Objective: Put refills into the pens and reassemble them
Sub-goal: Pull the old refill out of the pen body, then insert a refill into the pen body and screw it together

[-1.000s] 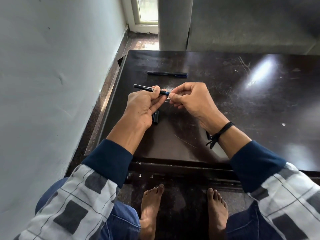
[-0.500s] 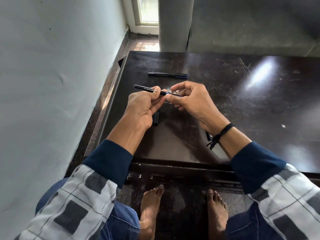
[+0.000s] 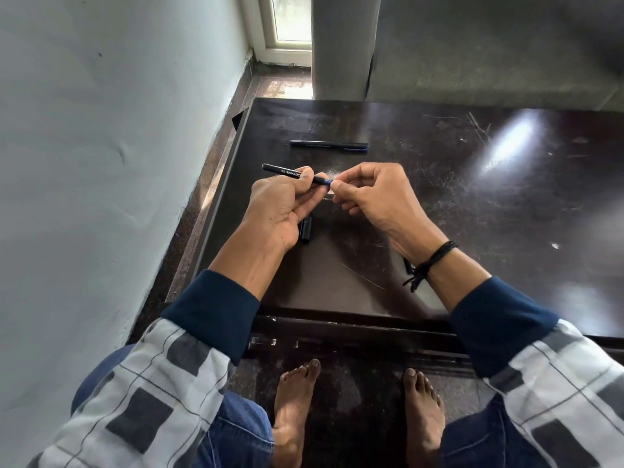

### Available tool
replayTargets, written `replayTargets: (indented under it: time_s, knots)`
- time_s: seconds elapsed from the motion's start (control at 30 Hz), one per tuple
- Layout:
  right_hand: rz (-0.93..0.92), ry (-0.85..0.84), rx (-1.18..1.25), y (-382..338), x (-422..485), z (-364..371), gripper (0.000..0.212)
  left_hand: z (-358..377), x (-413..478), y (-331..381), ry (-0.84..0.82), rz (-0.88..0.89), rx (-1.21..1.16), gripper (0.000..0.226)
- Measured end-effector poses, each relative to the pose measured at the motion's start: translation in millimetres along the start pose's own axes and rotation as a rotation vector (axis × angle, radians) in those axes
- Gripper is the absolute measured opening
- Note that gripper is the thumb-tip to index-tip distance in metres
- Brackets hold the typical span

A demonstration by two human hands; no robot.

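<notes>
Head view: left hand point(image 3: 282, 211) is closed around a black pen barrel point(image 3: 287, 171), held above the dark surface point(image 3: 439, 204). The barrel's long axis runs left-right, tilted a bit, its plain end pointing left toward the wall and its blue front end toward the right hand point(image 3: 374, 197). Right thumb and fingers pinch at that blue end; the part they hold is too small to make out. A second pen point(image 3: 328, 144) lies flat farther back on the surface, long axis left-right, blue end to the right. A black cap point(image 3: 306, 228) lies below the left hand. Versus half a second ago: the right hand sits closer against the barrel tip, and the thin piece seen sticking out there is no longer visible.
</notes>
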State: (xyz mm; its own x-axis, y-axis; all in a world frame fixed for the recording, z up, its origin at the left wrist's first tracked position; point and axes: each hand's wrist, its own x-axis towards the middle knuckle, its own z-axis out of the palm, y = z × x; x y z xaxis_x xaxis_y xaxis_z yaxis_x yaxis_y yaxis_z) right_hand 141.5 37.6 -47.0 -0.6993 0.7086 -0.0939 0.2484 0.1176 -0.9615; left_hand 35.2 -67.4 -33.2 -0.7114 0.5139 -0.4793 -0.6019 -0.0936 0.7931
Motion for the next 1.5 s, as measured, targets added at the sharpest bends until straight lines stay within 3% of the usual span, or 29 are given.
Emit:
replayTargets:
  time_s: [0.4,0.7,0.93,1.13,1.2,1.33,1.5]
  knots:
    - [0.04,-0.03,-0.01,-11,0,-15,0.014,-8,10,12,0.039,0.019,-0.056,0.006]
    - [0.082,0.015,-0.093,-10,4,-28,0.013,-24,20,36,0.085,0.133,-0.119,0.008]
    - [0.071,-0.178,-0.547,1,3,-14,0.013,-23,17,36,0.058,0.114,-0.145,0.005]
    - [0.079,-0.223,-0.622,-1,-2,-10,0.016,-14,12,26,0.035,0.057,-0.136,0.008]
    - [0.062,-0.175,-0.522,1,0,-11,0.023,-12,11,24,0.027,0.042,-0.137,0.009]
    - [0.018,-0.018,-0.021,-2,0,-12,0.026,-8,10,20,0.008,0.018,-0.179,0.008]
    - [0.127,-0.06,0.388,-5,-3,-7,0.027,0,1,8,-0.042,-0.019,-0.167,0.005]
